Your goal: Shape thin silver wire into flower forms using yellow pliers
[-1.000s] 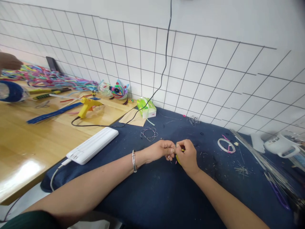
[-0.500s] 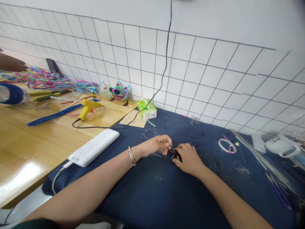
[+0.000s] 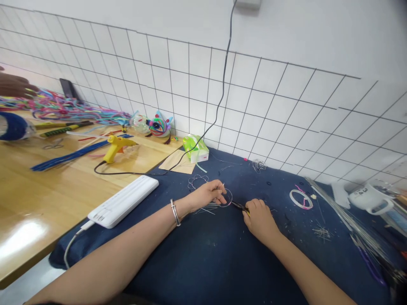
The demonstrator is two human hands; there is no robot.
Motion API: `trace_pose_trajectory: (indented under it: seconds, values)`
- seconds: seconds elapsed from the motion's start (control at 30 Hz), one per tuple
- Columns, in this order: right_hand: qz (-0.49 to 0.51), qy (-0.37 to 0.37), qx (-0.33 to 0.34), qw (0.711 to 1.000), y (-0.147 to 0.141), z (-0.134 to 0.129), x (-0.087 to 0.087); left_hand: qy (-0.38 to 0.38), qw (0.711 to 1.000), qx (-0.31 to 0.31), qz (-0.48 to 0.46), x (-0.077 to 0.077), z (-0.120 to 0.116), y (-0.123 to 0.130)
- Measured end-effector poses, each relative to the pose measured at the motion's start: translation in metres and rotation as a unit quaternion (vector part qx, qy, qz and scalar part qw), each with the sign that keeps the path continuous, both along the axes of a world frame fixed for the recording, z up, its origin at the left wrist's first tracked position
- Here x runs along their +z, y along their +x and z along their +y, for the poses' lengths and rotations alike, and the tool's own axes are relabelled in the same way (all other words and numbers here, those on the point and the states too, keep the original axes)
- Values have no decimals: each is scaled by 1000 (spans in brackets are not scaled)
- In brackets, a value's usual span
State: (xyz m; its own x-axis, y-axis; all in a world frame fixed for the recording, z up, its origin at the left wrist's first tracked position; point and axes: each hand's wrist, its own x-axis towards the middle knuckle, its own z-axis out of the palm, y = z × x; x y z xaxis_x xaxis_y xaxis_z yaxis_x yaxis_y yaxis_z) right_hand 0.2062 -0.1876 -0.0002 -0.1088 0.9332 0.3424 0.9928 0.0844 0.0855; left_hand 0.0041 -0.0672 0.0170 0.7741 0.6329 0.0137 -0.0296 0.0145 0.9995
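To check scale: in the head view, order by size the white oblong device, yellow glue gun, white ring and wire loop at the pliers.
1. White oblong device
2. Yellow glue gun
3. White ring
4. Wire loop at the pliers

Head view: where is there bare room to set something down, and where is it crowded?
The dark blue cloth is barest between the left forearm and right forearm. The wooden table has room between the blue bundle and the white power strip. The cloth's right end is crowded with wires and a white mug. Colourful strips crowd the table's far edge.
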Motion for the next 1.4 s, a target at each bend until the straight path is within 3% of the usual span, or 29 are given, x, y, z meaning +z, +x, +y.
trace_pose_trajectory:
  seconds: [0.17,0.27,0.4,0.5,0.67,0.83,0.97,1.13,1.27,1.4]
  values:
    - [56,-3,-8,998,12,-5,-3,-54,997,-41,-39,6,-6,0]
    - [154,-28,-6,988,19,-4,2,-107,988,-89,-66,9,-10,-1]
    - [306,-35,-27,951,17,-7,20,-169,972,-153,-50,9,-19,2]
    - [419,-34,23,907,5,-14,35,-196,959,-202,-28,7,-28,6]
    - [430,-70,90,895,-12,-20,41,-200,949,-245,1,5,-38,10]
    - [402,-92,101,905,-15,-20,37,-196,947,-254,11,2,-38,11]
    - [403,-66,76,910,-17,-21,38,-188,952,-243,-1,3,-38,9]
    - [453,-54,13,890,-12,-22,35,-104,973,-205,10,6,-39,9]
    - [490,-57,-16,870,-10,-22,32,32,985,-154,68,6,-41,13]
    - [510,-69,-23,857,-13,-22,31,179,977,-74,87,4,-41,14]
